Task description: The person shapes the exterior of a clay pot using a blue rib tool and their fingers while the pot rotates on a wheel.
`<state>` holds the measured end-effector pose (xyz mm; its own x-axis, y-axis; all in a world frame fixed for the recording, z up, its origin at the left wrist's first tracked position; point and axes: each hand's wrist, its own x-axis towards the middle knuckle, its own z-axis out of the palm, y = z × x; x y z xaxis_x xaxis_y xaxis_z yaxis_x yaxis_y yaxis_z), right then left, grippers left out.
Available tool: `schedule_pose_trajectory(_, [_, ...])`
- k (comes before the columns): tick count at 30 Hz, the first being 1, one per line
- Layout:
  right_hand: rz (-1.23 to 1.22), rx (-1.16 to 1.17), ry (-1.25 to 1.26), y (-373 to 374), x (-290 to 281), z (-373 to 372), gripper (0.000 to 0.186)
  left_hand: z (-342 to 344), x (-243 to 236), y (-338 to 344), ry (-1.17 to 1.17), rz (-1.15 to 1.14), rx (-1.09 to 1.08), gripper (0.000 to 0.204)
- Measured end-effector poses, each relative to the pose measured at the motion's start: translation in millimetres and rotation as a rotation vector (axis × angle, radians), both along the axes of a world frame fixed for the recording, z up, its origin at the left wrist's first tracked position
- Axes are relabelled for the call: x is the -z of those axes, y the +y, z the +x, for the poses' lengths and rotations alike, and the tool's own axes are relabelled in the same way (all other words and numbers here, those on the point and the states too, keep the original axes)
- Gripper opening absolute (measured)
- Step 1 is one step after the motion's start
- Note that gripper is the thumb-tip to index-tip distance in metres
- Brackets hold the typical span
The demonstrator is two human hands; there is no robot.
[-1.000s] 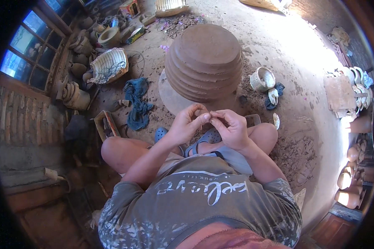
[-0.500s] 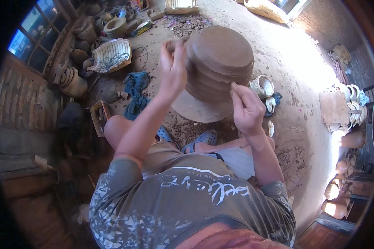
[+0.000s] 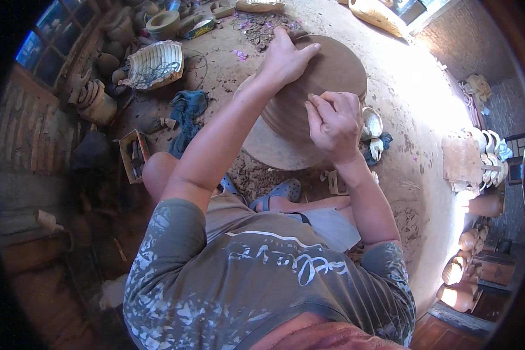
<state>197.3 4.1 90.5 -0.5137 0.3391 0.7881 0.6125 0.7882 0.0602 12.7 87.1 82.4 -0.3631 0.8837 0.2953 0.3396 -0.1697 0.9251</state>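
The left hand (image 3: pixel 284 63) is stretched out over the left edge of the large, ribbed clay form (image 3: pixel 339 69). Its thumb is spread wide from its fingers and points across the flat top, while the fingers reach away past the upper left rim. A dark lump shows just beside those fingertips; whether they touch it is unclear.

The right hand (image 3: pixel 338 125) is narrow, its fingers curled and the thumb tip close to the index finger. I cannot tell whether anything is pinched between them. The clay form lies directly beyond and to the left of this hand, which covers part of its near right wall; whether the fingertips touch the clay is hard to say.

So the form is to the right of the left hand and ahead of the right one, standing on a pale round disc (image 3: pixel 281 150) that shows below and to the left of the right hand. Just right of the right hand is a pale round container (image 3: pixel 371 123), with a dark blue cloth (image 3: pixel 384 140) beside it. Another blue cloth (image 3: pixel 186 111) lies on the floor (image 3: pixel 417 125), well to the left of the left hand.
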Motion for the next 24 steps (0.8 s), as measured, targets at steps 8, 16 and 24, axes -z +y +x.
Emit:
schedule_pose_trajectory(8, [0.058, -0.002, -0.063, 7, -6, -11, 0.012, -9, -12, 2, 0.07, -0.021, 0.031, 0.09])
schedule_pose_trajectory(16, [0.047, -0.043, -0.056, 9, -9, -9, 0.011, -30, -3, 34, -0.094, 0.069, 0.333, 0.076])
schedule_pose_trajectory(24, [-0.013, -0.087, -0.052, 10, -9, 24, 0.015, -33, -18, 51, -0.319, -0.043, 0.66, 0.063])
